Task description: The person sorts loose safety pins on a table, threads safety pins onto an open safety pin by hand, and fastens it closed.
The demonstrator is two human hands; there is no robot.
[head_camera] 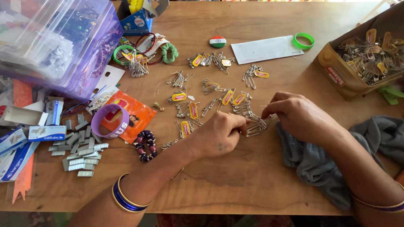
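A left hand [219, 134] and right hand [299, 115] meet over a wooden table [235, 185], fingertips pressed together, both pinching one bunch of safety pins [256, 125]. Beyond lie more tagged pin bunches [210, 86] and a box of pins [362, 63].

- Left hand [219, 133] lies knuckles up, fingers curled inward, with thumb and forefinger pinched together at its 2 o'clock tip.
- The left forearm runs back toward 7 o'clock, wrist nearly straight, low over the surface.
- Right hand [299, 115] is also palm down and arched, its fingertips bent down and pointing toward 9 o'clock.
- The right forearm comes in from 4 o'clock.
- The two sets of fingertips sit just apart, facing each other.
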